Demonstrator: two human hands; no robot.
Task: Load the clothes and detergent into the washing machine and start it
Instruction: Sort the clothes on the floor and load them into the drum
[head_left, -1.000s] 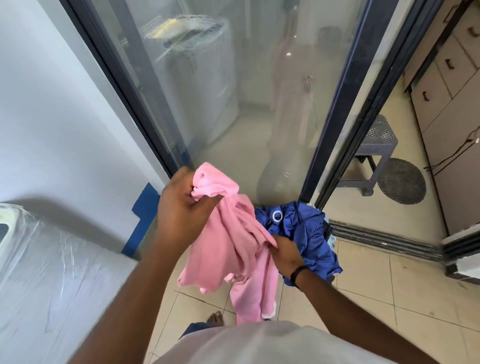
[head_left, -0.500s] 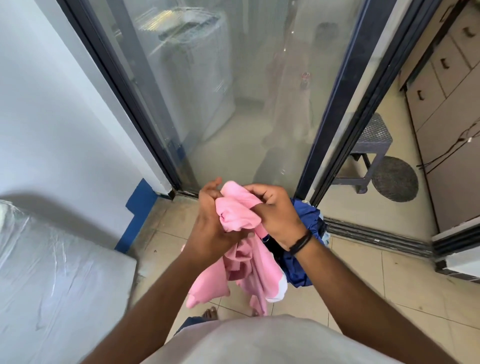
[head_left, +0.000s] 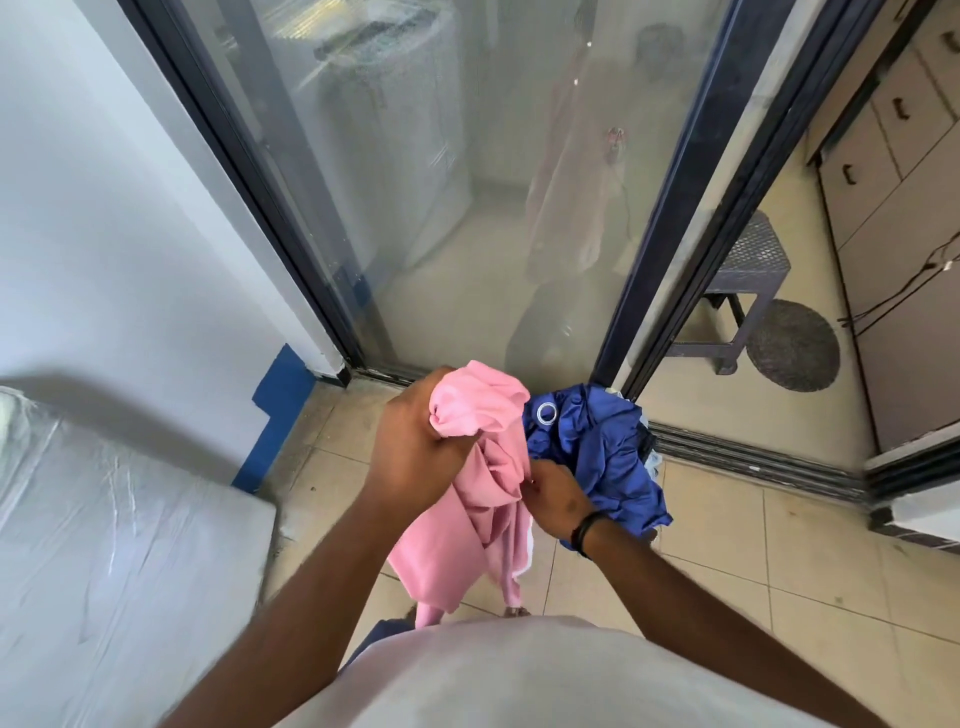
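A pink garment (head_left: 480, 499) hangs in front of me, bunched at its top in my left hand (head_left: 415, 447), which grips it at chest height. Lower and to the right, my right hand (head_left: 553, 496) pinches the pink cloth's hanging edge. Behind the hands, a pile of blue clothes (head_left: 597, 447) with a white ring on it sits on the floor by the sliding door. The washing machine (head_left: 104, 545), wrapped in clear plastic, stands at the lower left. No detergent is in view.
A glass sliding door (head_left: 467, 182) with a dark frame reflects the machine and me. To the right stand a grey stool (head_left: 748, 280), a round dark mat (head_left: 792, 345) and a drawer cabinet (head_left: 904, 218). Tiled floor (head_left: 779, 582) lies around my feet.
My right hand let go of the bunched top of the pink garment and dropped lower along the hanging cloth. My left hand kept its grip on the top.
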